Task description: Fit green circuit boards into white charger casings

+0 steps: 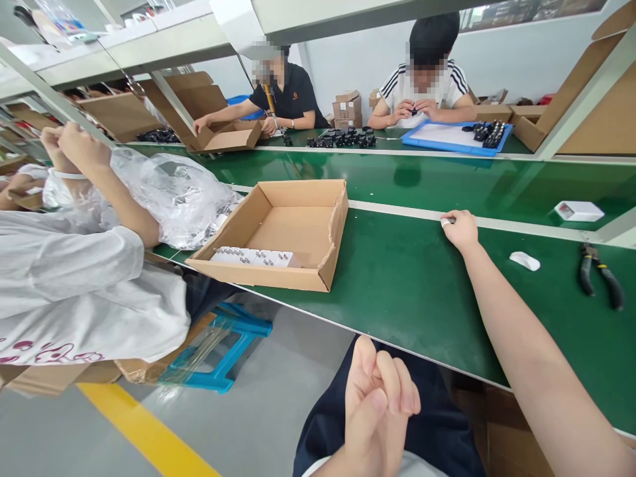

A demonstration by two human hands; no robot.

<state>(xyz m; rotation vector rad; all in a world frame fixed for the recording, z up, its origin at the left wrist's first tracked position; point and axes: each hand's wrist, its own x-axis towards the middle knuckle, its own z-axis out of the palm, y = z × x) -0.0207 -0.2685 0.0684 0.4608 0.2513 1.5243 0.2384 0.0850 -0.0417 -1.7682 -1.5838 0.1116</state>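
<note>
The left hand [380, 397] was above the lap, palm up, its fingers bent in and loosely closed toward the thumb. The right hand [462, 228] rested curled on the green table [407, 285], near the pale strip; a small white bit [446, 222] showed at its fingers, but I could not tell whether it was gripped or worn. Just to the right lay a white scrap [525, 261], then pliers [599, 275] with their handles spread, and a white case [579, 211] farther back. To the left stood an open cardboard box [278, 275], with small white boxes [253, 257] lined along its near wall. Beyond it were a clear plastic bag [183, 199] and a co-worker in white [84, 291], with two more people across the table
</note>
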